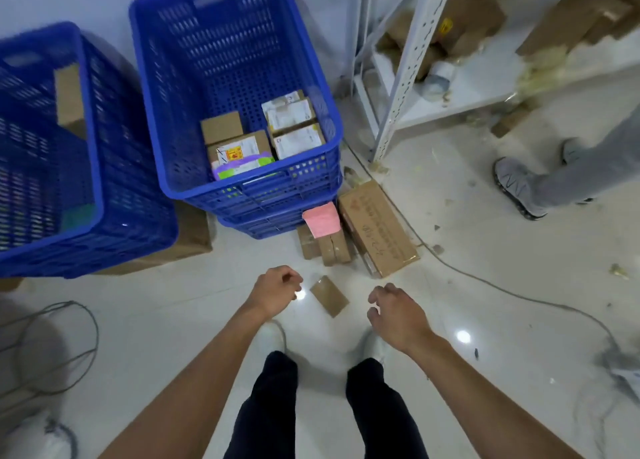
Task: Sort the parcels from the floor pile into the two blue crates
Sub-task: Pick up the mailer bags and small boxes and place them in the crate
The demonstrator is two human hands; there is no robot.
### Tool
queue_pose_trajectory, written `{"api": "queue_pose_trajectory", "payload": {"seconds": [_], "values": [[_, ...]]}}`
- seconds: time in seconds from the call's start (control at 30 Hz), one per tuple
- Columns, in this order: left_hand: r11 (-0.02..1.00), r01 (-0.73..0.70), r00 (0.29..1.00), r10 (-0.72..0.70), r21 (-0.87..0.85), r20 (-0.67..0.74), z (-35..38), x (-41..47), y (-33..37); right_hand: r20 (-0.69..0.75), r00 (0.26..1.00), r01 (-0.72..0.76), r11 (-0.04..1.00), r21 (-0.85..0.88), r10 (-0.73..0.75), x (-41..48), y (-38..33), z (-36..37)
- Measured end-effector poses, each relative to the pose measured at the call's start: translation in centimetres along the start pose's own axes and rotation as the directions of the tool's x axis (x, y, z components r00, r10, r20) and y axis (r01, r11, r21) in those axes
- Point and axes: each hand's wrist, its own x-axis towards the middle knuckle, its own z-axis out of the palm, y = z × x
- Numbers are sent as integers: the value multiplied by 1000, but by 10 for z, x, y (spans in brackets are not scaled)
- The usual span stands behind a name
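**Small parcel lying between two empty hands**

The left hand [277,290] and right hand [394,315] are hanging loosely curled, holding nothing. They are flanking a small flat brown parcel [329,296] lying on the floor, apart from the pile [377,230] beside the nearer blue crate [242,190]. It is looking light, stiff and tape-slick, so pinching across its long edges is likely suiting it best.

White metal shelving rack [408,78] upper right, cardboard boxes [474,12] on its shelf, a tape roll [437,78] beside them. Second person at the right edge: grey trouser leg [581,168], grey sneaker [512,188]. Thin cable [519,296] runs across the glossy white floor [502,406]. Wire loops [95,327] lower left. Yellowish scraps [618,271] scattered near the rack.
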Motion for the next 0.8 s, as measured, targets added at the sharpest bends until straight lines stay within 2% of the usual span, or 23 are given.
{"api": "queue_pose_trajectory", "payload": {"seconds": [0.07,0.23,0.37,0.6,0.8], "values": [[1000,15,999,-15,5,29,24,47,-11,26,999,26,999,-26,-26,31,10,24],[998,66,996,-67,12,56,77,187,-53,-58,998,37,999,-3,-37,123,46,104],[997,70,997,-70,26,24,107,290,-87,-40,987,150,977,-152,-157,191,80,177],[968,91,986,-121,-234,-116,150,415,-113,-14,980,191,961,-201,-198,288,115,280],[892,79,972,-168,-446,-163,157,475,-114,-85,973,198,964,-180,-216,329,126,311]]}}
